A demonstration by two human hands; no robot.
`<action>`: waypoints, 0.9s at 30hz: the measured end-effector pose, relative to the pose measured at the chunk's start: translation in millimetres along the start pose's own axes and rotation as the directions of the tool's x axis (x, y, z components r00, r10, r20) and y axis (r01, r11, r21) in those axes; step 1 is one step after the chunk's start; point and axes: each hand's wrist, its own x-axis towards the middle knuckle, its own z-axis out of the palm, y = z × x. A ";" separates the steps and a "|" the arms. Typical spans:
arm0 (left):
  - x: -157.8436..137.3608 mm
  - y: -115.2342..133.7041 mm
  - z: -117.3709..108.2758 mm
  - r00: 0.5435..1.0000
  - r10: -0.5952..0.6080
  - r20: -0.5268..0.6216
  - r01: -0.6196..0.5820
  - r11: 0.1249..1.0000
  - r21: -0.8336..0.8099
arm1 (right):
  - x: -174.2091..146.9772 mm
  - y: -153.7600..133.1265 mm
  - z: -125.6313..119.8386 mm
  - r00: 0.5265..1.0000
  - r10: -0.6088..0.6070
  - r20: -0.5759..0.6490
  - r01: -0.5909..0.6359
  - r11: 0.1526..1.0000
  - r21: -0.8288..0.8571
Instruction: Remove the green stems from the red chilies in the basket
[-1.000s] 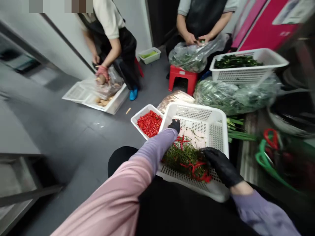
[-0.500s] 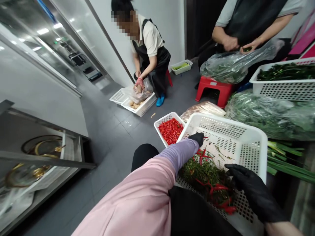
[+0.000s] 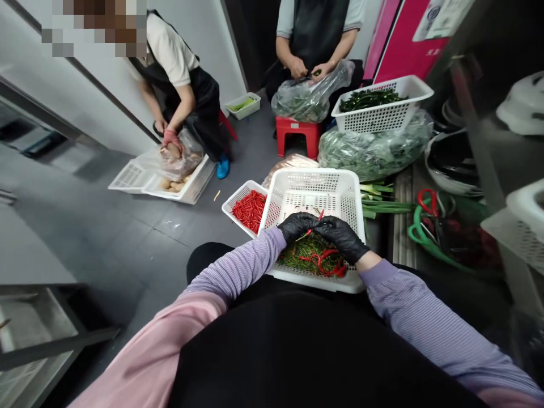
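Observation:
My left hand (image 3: 299,226) and my right hand (image 3: 342,238), both in black gloves, meet over a large white perforated basket (image 3: 315,171). Their fingers pinch at a red chili (image 3: 321,215) whose tip pokes up between them; a thin green stem shows below. Exactly how each set of fingers grips it is partly hidden. Beneath the hands, green chili stems (image 3: 300,258) lie heaped at the near end of the basket, with several red chilies (image 3: 327,262) among them. To the left, a smaller white basket (image 3: 227,208) holds many red chilies (image 3: 250,211).
Ahead left, a person handles a bag over a basket of potatoes (image 3: 172,185). Another person works above a bag of greens on a red stool (image 3: 297,129). Bagged greens (image 3: 374,150), a basket of dark greens (image 3: 378,120) and a green container with red-handled scissors (image 3: 428,203) stand right.
My left hand has come back from the basket's left side to meet my right hand over the stems. The view has swung right, bringing scissors and a rack into sight.

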 end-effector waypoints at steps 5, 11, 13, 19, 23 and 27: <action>-21.9 -7.6 10.9 1.000 0.010 0.008 -0.010 1.000 -0.028 | -18.9 6.1 3.5 0.998 0.000 0.068 -0.005 0.996 0.086; -39.4 -12.0 15.3 0.995 -0.051 -0.088 0.051 0.999 -0.005 | -25.7 18.3 1.8 0.999 0.014 -0.036 -0.006 0.977 0.211; -45.6 -11.3 17.3 0.992 -0.088 -0.090 0.092 0.995 0.035 | -26.6 21.5 2.0 0.999 0.025 -0.037 -0.014 0.959 0.283; -53.2 -6.2 16.8 0.993 -0.038 -0.116 0.089 0.877 0.472 | -31.7 24.6 3.4 0.973 -0.231 -0.022 0.226 0.967 -0.120; -44.4 -6.0 10.5 0.947 -0.026 -0.320 0.219 0.781 0.584 | -27.3 26.7 1.1 0.914 -0.406 -0.013 0.371 0.848 -0.378; -38.3 -4.6 11.1 0.957 -0.036 -0.287 0.157 0.898 0.411 | -15.7 33.2 -5.0 0.997 0.070 0.018 -0.068 0.994 -0.082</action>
